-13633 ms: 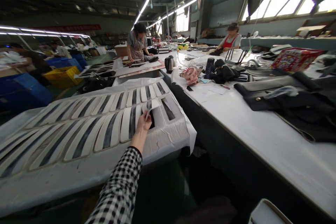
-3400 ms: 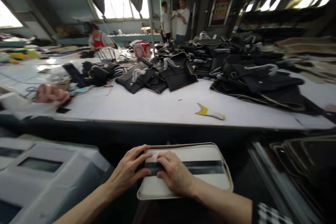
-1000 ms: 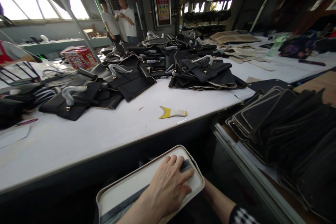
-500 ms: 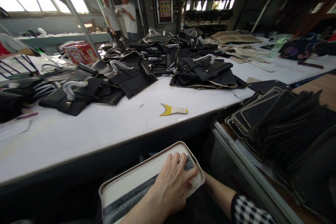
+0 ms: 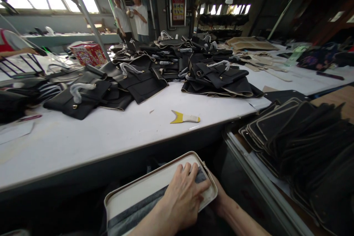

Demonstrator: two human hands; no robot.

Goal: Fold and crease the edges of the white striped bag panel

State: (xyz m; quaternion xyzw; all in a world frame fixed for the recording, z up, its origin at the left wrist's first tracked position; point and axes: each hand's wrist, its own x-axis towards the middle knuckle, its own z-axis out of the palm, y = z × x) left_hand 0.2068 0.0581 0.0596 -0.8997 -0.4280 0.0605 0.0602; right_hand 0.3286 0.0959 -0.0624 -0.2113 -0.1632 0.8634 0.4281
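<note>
A white panel [image 5: 138, 195] with a dark grey stripe down its middle lies tilted across my lap, below the table's front edge. My left hand [image 5: 182, 195] rests flat on its right end, fingers stretched out over the stripe. My right hand [image 5: 219, 199] grips that same end from beneath. Only its wrist and the heel of the hand show; the fingers are mostly hidden under the panel.
The long white table [image 5: 83, 136] carries a yellow and white scraper [image 5: 184, 117], piles of black bags [image 5: 138, 84] and a red box [image 5: 87, 54]. At my right stands a row of dark panels [image 5: 298, 129]. Two people [image 5: 135, 11] stand far back.
The view swung from the striped panels on the left table to the lap. Over the last second my left hand stayed pressed on the panel while my right arm slid further under its end.
</note>
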